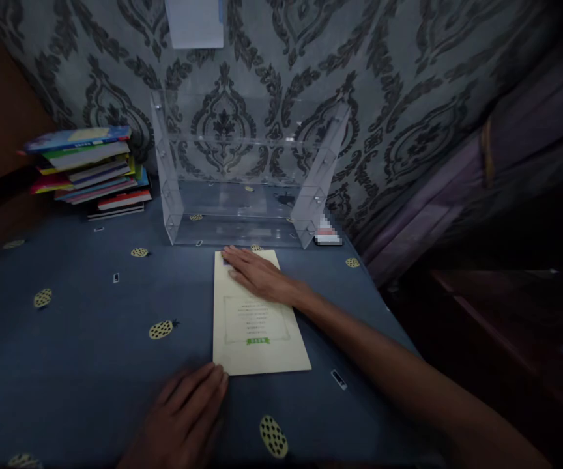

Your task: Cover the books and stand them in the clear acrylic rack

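Observation:
A pale cream booklet [262, 352] with a green label and small print, which looks upside down from here, lies flat on the blue tablecloth [90, 339]. Across its far part rests my right hand [259, 275], fingers stretched out flat toward the far left corner. My left hand [186, 407] lies at the near left corner of the booklet, its fingertips touching that corner and its fingers extended side by side. Neither hand is wrapped round anything. Just beyond the booklet stands a clear acrylic rack [171, 176] with tiered shelves.
A stack of books [90, 169] sits at the back left of the table. Beside the rack's right foot is a small, partly blurred item [328, 233]. Patterned wallpaper [399, 104] rises behind, and a purple curtain [438, 176] hangs on the right past the table edge.

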Available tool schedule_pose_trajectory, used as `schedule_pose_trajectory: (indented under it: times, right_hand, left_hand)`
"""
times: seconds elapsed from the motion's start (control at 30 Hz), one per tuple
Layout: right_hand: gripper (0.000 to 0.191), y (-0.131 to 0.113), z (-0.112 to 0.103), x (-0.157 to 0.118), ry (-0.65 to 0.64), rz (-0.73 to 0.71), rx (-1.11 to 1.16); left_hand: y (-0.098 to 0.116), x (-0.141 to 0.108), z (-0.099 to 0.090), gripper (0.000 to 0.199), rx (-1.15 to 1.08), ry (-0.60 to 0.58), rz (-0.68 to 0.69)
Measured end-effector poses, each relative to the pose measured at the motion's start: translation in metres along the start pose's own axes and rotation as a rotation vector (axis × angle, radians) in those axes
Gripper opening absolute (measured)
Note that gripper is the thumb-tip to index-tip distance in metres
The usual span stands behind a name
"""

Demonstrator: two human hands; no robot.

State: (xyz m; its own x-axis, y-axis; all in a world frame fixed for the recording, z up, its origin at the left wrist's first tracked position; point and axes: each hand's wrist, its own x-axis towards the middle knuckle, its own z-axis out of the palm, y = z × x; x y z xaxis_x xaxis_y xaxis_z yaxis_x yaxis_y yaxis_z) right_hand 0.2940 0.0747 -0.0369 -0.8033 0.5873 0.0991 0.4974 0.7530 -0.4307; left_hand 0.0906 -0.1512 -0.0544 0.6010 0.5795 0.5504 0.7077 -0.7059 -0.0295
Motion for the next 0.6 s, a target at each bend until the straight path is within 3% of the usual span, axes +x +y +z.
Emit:
schedule_pose_trajectory:
  times: [0.1, 0.23, 0.4, 0.6]
  right_hand:
    - [0.064, 0.014, -0.002, -0.013, 0.041, 0.068, -0.034]
    - [0.069, 0.026, -0.003, -0.031, 0.074, 0.121, -0.064]
    - [0.081, 0.024, 0.001, -0.047, 0.112, 0.177, -0.064]
    - [0.078, 0.016, 0.006, -0.06, 0.148, 0.144, -0.054]
  left_hand:
    - [-0.001, 0.001, -0.006, 0.034, 0.007, -0.053, 0.026]
    - [0.003, -0.002, -0.003, 0.038, -0.027, -0.022, -0.031]
    - [0.001, 0.001, -0.005, 0.041, -0.067, -0.13, -0.028]
    - [-0.01, 0.014, 0.0, 0.047, -0.02, -0.221, -0.046]
